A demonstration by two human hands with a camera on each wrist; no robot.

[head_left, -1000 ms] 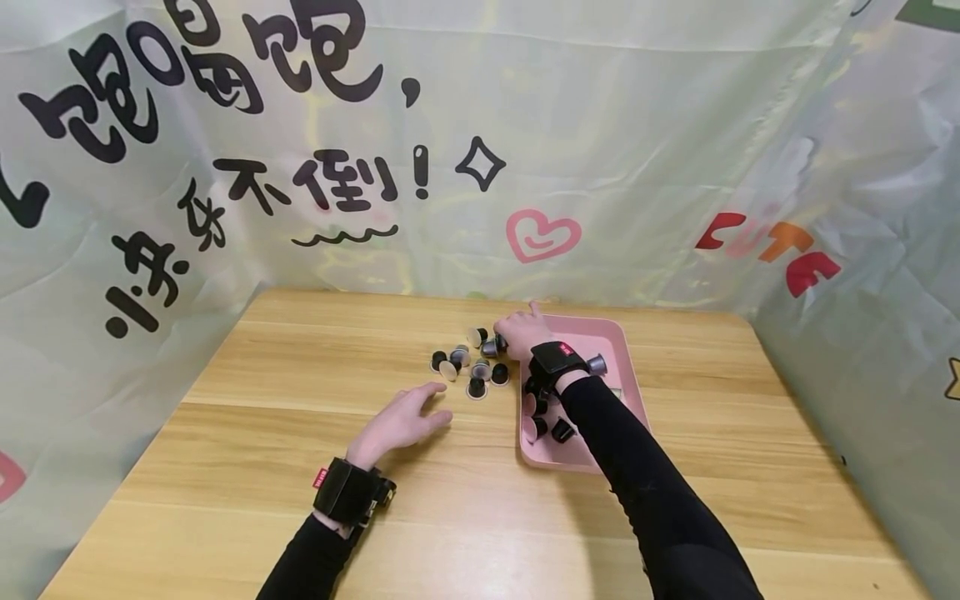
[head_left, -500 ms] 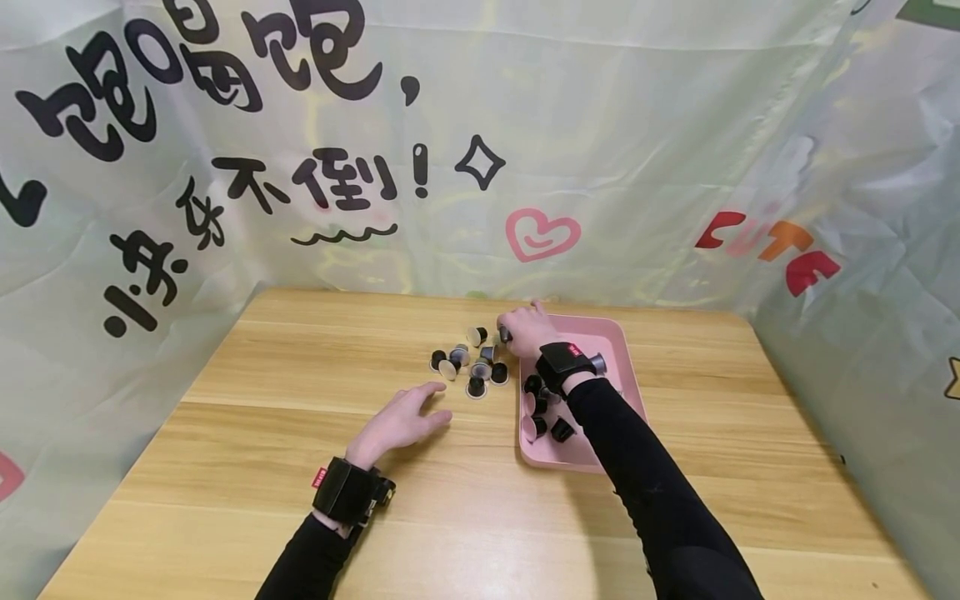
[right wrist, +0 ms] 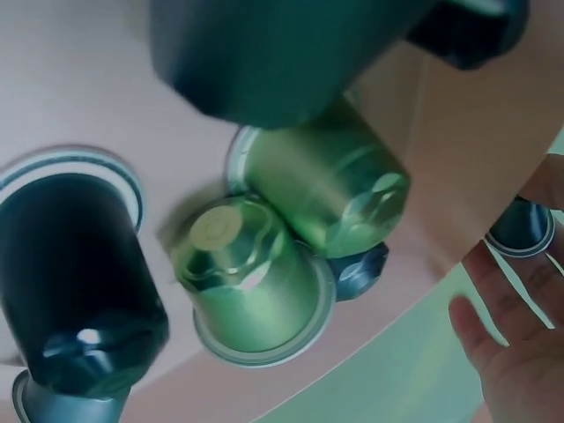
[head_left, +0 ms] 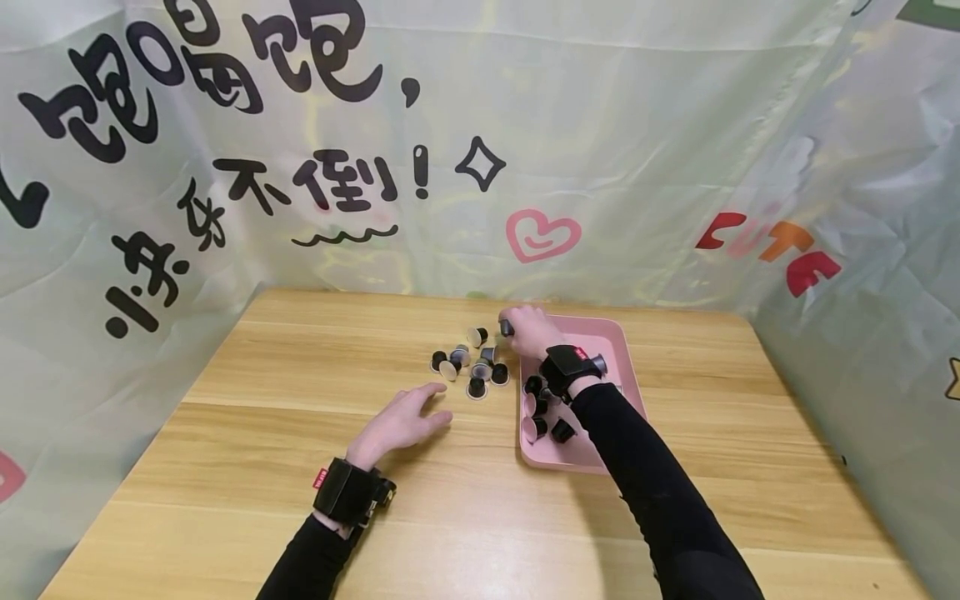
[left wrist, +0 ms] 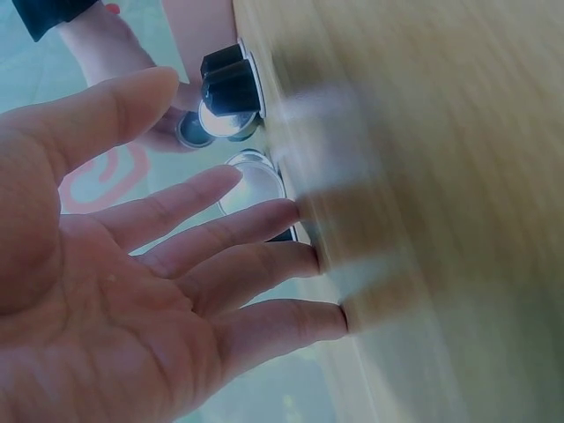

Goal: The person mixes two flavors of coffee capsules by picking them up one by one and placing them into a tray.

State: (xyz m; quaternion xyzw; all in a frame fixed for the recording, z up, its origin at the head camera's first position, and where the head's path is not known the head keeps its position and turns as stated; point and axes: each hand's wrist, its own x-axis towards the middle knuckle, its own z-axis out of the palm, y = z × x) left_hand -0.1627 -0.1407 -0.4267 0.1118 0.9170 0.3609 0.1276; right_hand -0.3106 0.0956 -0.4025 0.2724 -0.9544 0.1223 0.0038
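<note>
My right hand (head_left: pixel 529 332) holds a dark coffee capsule (head_left: pixel 507 327) between its fingers, above the far left edge of the pink tray (head_left: pixel 596 335). In the left wrist view that capsule (left wrist: pixel 194 130) shows below the right hand (left wrist: pixel 110 62). My left hand (head_left: pixel 401 423) lies with fingers loosely extended and nothing in them, fingertips (left wrist: pixel 330 322) right at the wood. Just beyond it is a loose group of coffee capsules, among them a black one (head_left: pixel 476 387) and a silver one (head_left: pixel 482 369).
Several capsules lie in the tray, such as a black one (head_left: pixel 562 431) and a greenish one (right wrist: pixel 256 282) in the right wrist view. The wooden table (head_left: pixel 300 350) meets a printed cloth backdrop (head_left: pixel 645 167) at the back and sides.
The right hand has drawn the dark capsule away from the group and shifted slightly right, to the tray's edge. The left hand has stayed in place.
</note>
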